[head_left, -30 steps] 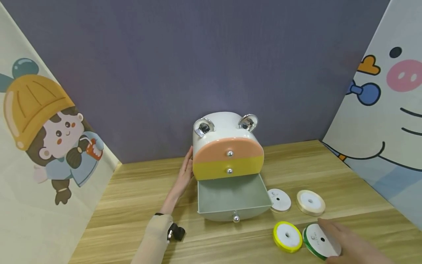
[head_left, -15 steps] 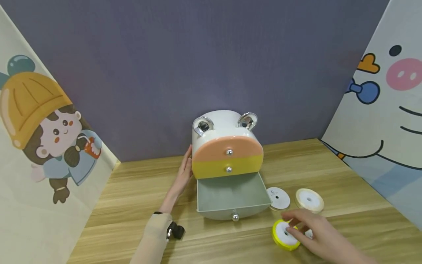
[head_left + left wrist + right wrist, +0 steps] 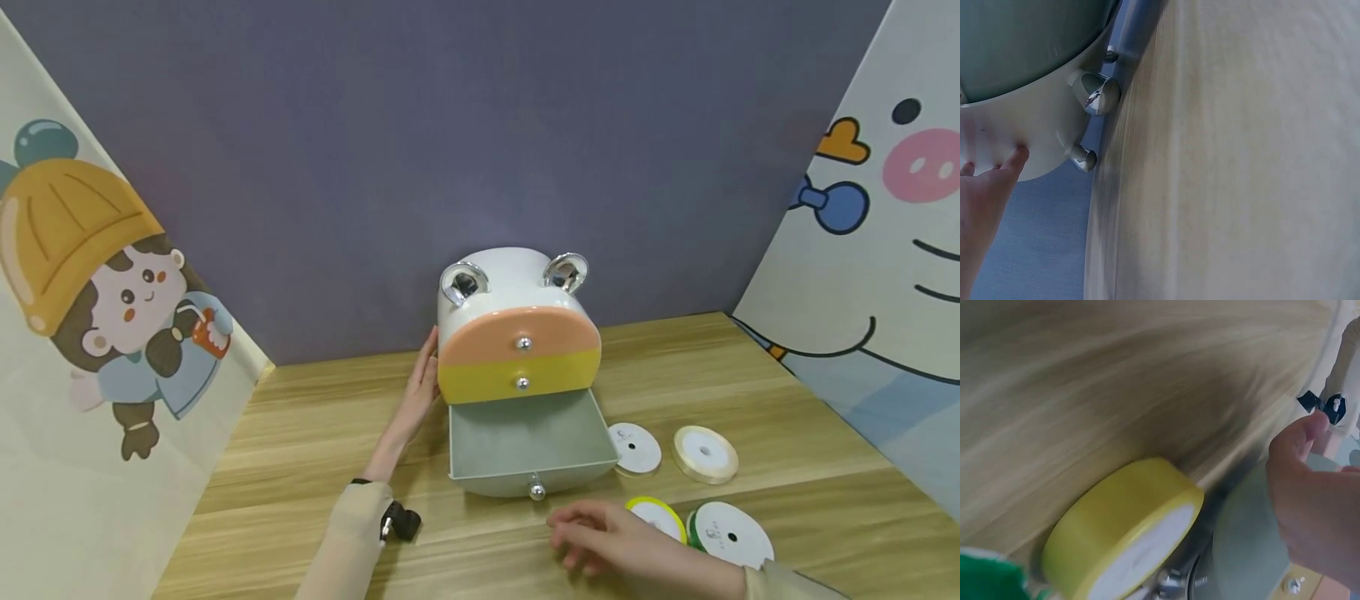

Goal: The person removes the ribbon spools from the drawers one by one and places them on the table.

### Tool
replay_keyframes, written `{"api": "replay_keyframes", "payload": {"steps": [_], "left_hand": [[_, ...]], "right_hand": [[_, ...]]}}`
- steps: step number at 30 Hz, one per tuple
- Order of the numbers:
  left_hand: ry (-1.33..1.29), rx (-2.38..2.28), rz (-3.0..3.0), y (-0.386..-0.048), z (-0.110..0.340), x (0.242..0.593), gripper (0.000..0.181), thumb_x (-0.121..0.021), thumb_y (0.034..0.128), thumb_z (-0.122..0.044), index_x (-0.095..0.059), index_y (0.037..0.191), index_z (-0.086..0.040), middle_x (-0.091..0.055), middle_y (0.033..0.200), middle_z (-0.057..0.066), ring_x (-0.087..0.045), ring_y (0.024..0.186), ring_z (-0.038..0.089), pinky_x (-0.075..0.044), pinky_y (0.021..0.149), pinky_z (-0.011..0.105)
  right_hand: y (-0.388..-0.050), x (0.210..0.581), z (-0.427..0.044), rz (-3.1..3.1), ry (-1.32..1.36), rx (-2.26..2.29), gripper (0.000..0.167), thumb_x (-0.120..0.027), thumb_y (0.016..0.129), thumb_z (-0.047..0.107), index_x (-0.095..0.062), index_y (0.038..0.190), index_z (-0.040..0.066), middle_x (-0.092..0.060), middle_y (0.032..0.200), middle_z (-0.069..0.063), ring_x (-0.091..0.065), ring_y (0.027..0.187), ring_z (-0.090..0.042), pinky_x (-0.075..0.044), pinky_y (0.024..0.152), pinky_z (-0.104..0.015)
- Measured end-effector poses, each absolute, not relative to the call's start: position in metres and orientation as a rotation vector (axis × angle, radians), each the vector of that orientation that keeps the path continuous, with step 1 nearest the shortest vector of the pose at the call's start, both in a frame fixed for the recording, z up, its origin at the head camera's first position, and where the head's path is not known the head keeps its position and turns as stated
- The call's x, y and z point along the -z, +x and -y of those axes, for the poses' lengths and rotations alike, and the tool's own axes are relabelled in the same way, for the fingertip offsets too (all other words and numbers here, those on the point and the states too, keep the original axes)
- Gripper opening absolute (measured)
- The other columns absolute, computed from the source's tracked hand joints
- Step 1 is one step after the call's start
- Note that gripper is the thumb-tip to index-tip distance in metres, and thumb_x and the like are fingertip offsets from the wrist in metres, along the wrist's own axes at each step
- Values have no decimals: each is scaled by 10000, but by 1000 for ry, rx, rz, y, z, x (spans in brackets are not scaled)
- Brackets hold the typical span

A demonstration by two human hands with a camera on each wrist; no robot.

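Observation:
A white animal-shaped drawer box (image 3: 501, 275) with silver ears stands against the back wall. Its lowest drawer, a grey-green one (image 3: 528, 437), is pulled out; the orange and yellow drawers above are closed. My left hand (image 3: 414, 400) rests on the box's left side, and in the left wrist view its fingers (image 3: 1017, 161) touch the white shell. In front of the open drawer's silver knob (image 3: 537, 492), my right hand (image 3: 611, 537) hovers with loosely bent fingers and nothing in them. Behind its wrist lies a yellow ribbon spool (image 3: 657, 515), partly covered.
Right of the drawer lie a white spool (image 3: 634, 448), partly behind the drawer's corner, and a cream ribbon spool (image 3: 706, 455). A green ribbon spool (image 3: 733, 535) sits beside the yellow one. Cartoon panels (image 3: 840, 275) border the wooden table (image 3: 300, 467) on both sides.
My right hand has moved left, from the green spool across the yellow one to the front of the open drawer. The spools and my left hand stay in place.

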State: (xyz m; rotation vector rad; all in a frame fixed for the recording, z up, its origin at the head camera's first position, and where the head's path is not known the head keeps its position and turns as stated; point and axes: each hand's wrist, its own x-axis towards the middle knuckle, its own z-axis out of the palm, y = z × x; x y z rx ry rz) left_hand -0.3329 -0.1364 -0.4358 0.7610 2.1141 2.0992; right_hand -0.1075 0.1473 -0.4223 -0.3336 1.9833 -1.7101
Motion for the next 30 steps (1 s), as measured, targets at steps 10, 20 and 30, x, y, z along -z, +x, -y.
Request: {"api": "replay_keyframes", "payload": {"steps": [10,20,30], "left_hand": [[744,-2079,-2144,-333,136,435,519,-269,1084,-444,-136,1583,-403,-87,1688,-52,-228,1519,347,-284,1178,601],[756,-2085,-2141,-334,137,435,550,-304,1062,-506,-144,1580,-413,-97,1686,-56,-239,1515,348,-288,1176,597],[777,-2091,-2132,-335,136,437,550,-289,1077,-466,-130,1594,-364,-88,1690,-23,-243,1510,362,-320,1156,606]], "right_hand": [[-126,427,-124,-1802,-74,1819,437,-513,1028,331,-597,1182,-70,-705,994,-7,-679,825,-75,-568,728,-224],[-134,429,-118,-1782,-24,1846,429,-489,1035,344,-604,1156,-51,-717,933,30,-676,778,-59,-570,694,-217],[-142,431,-118,-1770,-41,1851,435,-479,1040,297,-585,1198,-95,-736,921,44,-683,768,-39,-570,687,-196]]}}
